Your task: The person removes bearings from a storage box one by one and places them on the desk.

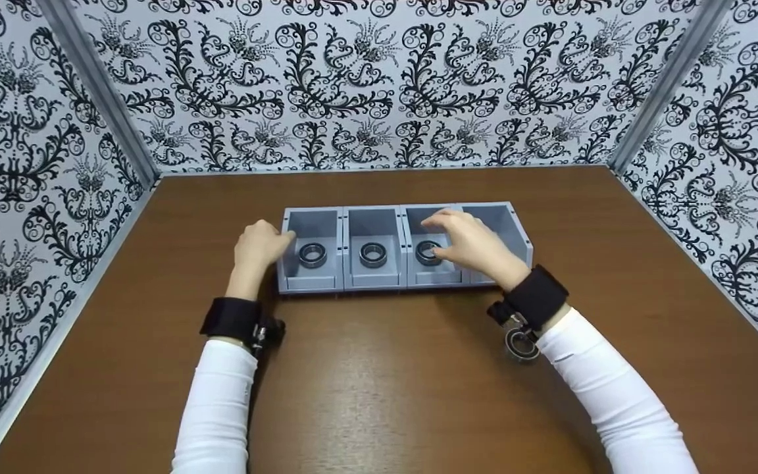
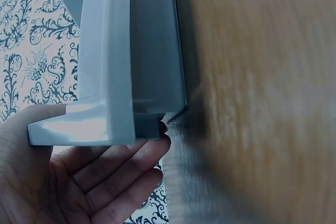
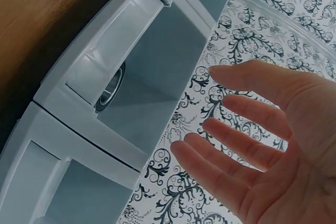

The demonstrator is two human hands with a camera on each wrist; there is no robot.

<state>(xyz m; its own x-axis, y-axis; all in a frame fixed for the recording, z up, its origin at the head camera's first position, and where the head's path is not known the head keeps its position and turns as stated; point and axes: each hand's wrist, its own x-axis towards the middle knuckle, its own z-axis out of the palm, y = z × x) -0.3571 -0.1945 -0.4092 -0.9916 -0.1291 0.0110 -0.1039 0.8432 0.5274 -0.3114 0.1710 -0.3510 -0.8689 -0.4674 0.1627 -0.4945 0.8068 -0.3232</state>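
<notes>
A row of joined grey bins (image 1: 374,280) stands on the table, with ring-shaped bearings in the left three compartments. The left bearing (image 1: 313,264) and the middle bearing (image 1: 373,264) are fully visible; the third bearing (image 1: 421,254) is partly covered by my right fingers. My left hand (image 1: 259,245) grips the bins' left end, its thumb over the wall (image 2: 84,128) and fingers along the outside. Above the third and fourth compartments hovers my right hand (image 1: 474,245), fingers spread and slightly bent, holding nothing. The right wrist view shows that palm beside a compartment containing a bearing (image 3: 111,89).
Another bearing (image 1: 509,345) shows just below the right wrist strap (image 1: 537,297), partly overlapped by the sleeve. The brown table (image 1: 366,375) is bordered by patterned walls (image 1: 366,85) at the back and both sides. The fourth compartment is partly hidden by the right hand.
</notes>
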